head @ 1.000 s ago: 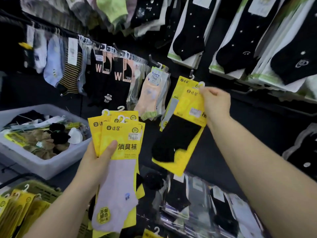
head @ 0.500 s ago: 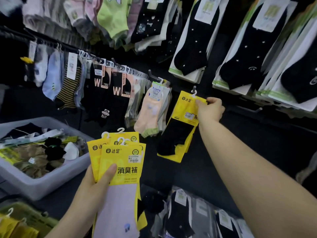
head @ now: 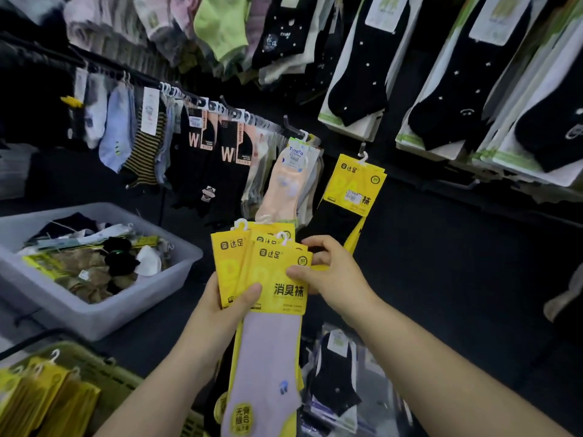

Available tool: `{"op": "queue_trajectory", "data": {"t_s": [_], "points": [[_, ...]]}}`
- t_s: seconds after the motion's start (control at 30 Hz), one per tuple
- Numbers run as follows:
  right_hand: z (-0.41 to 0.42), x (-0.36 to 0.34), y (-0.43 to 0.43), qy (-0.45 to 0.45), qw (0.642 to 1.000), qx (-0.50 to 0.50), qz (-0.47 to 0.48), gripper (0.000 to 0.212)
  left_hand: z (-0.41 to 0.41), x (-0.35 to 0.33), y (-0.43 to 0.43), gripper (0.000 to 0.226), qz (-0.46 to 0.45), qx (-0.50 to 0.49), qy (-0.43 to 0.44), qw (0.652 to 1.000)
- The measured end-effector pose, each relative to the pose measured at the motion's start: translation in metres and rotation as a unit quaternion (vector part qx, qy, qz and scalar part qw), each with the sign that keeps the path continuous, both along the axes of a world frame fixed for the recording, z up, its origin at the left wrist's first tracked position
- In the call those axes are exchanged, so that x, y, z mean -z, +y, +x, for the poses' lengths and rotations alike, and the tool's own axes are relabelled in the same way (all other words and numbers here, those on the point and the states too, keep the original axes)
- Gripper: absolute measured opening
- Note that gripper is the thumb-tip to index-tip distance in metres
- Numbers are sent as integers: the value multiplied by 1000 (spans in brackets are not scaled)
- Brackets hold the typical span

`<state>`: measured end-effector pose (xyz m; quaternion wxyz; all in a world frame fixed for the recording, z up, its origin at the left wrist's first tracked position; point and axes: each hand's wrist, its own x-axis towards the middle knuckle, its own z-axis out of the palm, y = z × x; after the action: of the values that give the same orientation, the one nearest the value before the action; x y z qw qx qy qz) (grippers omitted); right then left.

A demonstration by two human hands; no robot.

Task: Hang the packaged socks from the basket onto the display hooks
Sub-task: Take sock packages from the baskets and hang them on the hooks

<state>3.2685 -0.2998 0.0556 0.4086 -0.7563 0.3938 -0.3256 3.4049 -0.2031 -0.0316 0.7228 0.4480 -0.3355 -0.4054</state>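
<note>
Left hand (head: pixel 227 302) grips a fanned stack of yellow sock packs (head: pixel 268 272), thumb pressed on the front card, fingers closed behind. Front card reads 达足 at top and 消臭袜 in large black characters; a lilac sock shows below it, with a round yellow sticker near the toe whose text is too blurred to read in full. White plastic hangers stick up from the pack tops. Right hand (head: pixel 334 272) pinches the right edge of the stack, thumb on the front card, fingers curled round the back packs. On the display, a hung pack (head: pixel 355 184) of the same 达足 brand, black sock, hangs from a hook (head: pixel 362 149) above and to the right of the hands; a price label partly covers its lettering, 袜 visible. Just left of it hangs a peach sock pack (head: pixel 288 181) labelled TuyaYa. Further left, black socks (head: pixel 225 165) carry a large W. More yellow packs lie in the green basket (head: pixel 104 370) at lower left. Grey bin (head: pixel 94 313) holds loose socks.
</note>
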Motion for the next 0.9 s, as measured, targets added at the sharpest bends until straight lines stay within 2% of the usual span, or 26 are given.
{"op": "queue_trajectory", "data": {"t_s": [0.23,0.33,0.43,0.5,0.63,0.9], "points": [[-18,-4,-12,-129,986,-55,94,31,-3,6,-12,72,-9,19,54,998],[-23,-7,-19,-138,985,-24,98,26,-2,10,-15,61,6,-16,59,998],[-27,-23,-28,-219,969,42,109,19,6,13,-15,37,34,-98,47,994],[-29,-41,-36,-246,963,96,60,15,12,12,-13,25,43,-134,33,989],[-23,-76,-55,-243,950,190,-44,8,18,6,-9,26,41,-151,12,988],[10,-118,-101,-182,954,216,-100,10,26,8,-6,24,55,-135,-16,989]]}}
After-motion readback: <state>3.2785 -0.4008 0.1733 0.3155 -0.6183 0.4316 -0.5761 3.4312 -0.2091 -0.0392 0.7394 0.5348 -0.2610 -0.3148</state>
